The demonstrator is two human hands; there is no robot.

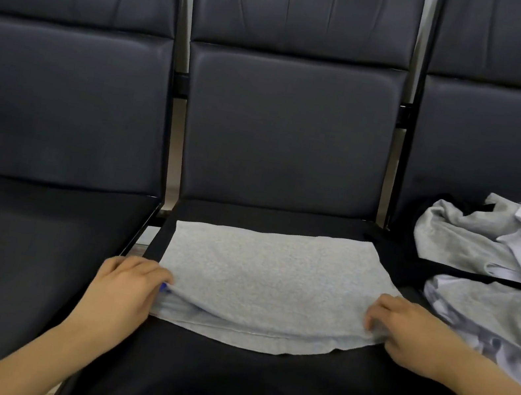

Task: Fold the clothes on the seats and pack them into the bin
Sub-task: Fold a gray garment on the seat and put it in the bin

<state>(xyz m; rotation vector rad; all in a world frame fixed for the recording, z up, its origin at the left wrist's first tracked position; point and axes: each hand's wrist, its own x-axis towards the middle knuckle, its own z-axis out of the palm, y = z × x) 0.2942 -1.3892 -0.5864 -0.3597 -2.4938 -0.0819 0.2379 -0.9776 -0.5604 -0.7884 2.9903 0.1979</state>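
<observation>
Near the bottom of the frame, two bare forearms reached up from the lower corners toward a folded light grey knit garment (267,278) lying flat on the middle black leather seat (241,375). At lower left, the left hand (124,288) curled its fingers round the garment's left near corner, pinching the upper layer. At lower right, the right hand (409,331) gripped the right near corner the same way, fingers bent over the edge. Between them the top layer sagged above the rounded bottom layer. Farther right, a loose heap of grey, white and black clothes (498,260) sat on the right-hand seat. Behind stood three dark padded backrests (285,125).
</observation>
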